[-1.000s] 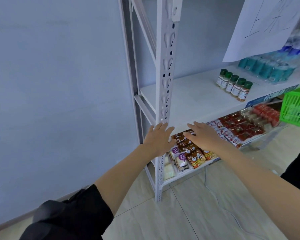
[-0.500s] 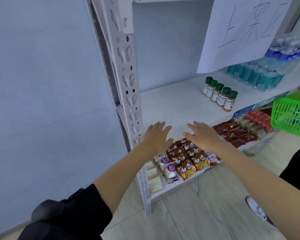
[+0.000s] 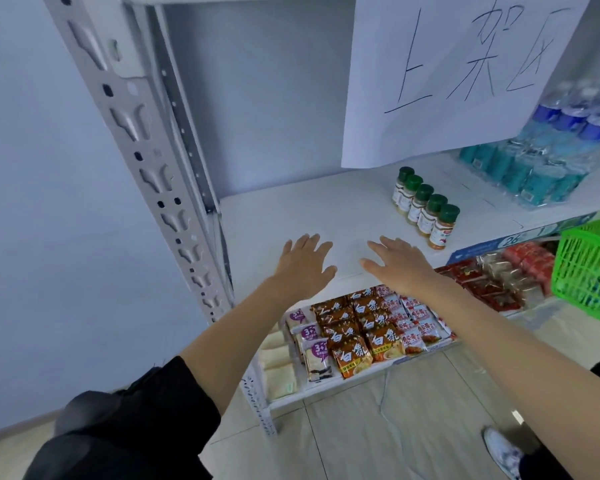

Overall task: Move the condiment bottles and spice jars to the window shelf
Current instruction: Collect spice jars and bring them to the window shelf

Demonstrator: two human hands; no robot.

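Observation:
Several spice jars (image 3: 426, 209) with green caps stand in a row on the white middle shelf (image 3: 291, 213), right of centre. My left hand (image 3: 302, 263) and my right hand (image 3: 400, 263) hover palm down over the shelf's front edge, fingers spread, holding nothing. The jars are to the right of and beyond my right hand, apart from it.
A white perforated upright (image 3: 146, 174) stands at the left. A paper sign (image 3: 465, 71) hangs above the jars. Shrink-wrapped water bottles (image 3: 548, 157) fill the shelf's right end. A green basket (image 3: 593, 268) is at the right edge. Snack packets (image 3: 364, 327) lie on the lower shelf.
The view has moved closer and to the right along the shelf. Both hands have risen from below the shelf edge to above its front surface, staying open.

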